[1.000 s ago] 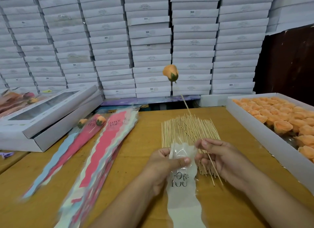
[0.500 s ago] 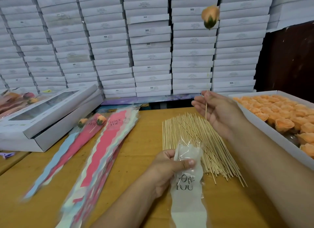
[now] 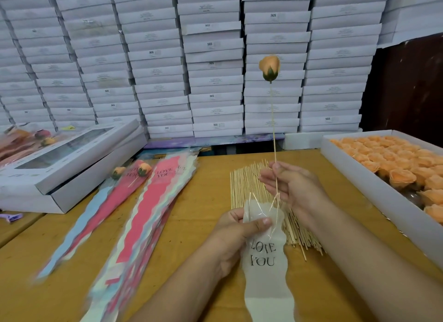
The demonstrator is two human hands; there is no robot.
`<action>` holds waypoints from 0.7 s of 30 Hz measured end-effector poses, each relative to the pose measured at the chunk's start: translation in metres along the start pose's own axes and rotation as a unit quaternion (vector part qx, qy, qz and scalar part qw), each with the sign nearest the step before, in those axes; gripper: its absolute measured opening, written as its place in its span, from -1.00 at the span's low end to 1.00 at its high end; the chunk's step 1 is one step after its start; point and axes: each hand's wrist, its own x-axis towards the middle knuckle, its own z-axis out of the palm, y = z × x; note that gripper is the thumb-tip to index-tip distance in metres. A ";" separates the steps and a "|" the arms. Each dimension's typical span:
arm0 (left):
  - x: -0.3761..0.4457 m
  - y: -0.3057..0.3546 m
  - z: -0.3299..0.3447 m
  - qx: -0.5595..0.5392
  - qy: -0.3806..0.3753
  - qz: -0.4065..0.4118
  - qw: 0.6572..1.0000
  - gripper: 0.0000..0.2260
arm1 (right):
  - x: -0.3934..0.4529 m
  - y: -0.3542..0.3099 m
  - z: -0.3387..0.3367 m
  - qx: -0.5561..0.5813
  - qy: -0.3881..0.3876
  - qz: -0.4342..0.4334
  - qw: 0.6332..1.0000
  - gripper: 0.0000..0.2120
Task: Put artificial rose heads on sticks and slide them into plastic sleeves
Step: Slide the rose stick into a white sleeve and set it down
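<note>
right hand [image 3: 291, 189] pinched a thin stick [image 3: 273, 129] upright, orange rose head [image 3: 269, 68] on top, its tip at the mouth of a clear "LOVE YOU" sleeve [image 3: 265, 257] gripped by left hand [image 3: 236, 235], above the tabletop [image 3: 203, 213], "SGS" boxes [image 3: 211, 58] stacked behind

Both forearms reach in from below. The left hand [image 3: 236, 228] has its fingers curled, thumb laid across the front, pinching a sleeve [image 3: 265, 254]. The right hand [image 3: 291, 187] is raised higher, palm turned left, fingertips pinching an upright stick [image 3: 273, 129].
</note>
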 end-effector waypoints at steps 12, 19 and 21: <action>0.000 0.001 -0.001 0.012 0.008 0.005 1.000 -0.90 | -0.009 0.018 -0.005 -0.076 0.025 0.023 0.997 -0.82; 0.001 0.003 -0.003 -0.002 0.002 -0.014 1.000 -0.82 | -0.012 0.026 -0.008 -0.006 0.012 0.086 0.996 -0.84; 0.001 0.004 -0.003 -0.009 0.000 -0.024 1.000 -0.84 | -0.012 0.026 -0.008 0.006 0.012 0.087 0.996 -0.84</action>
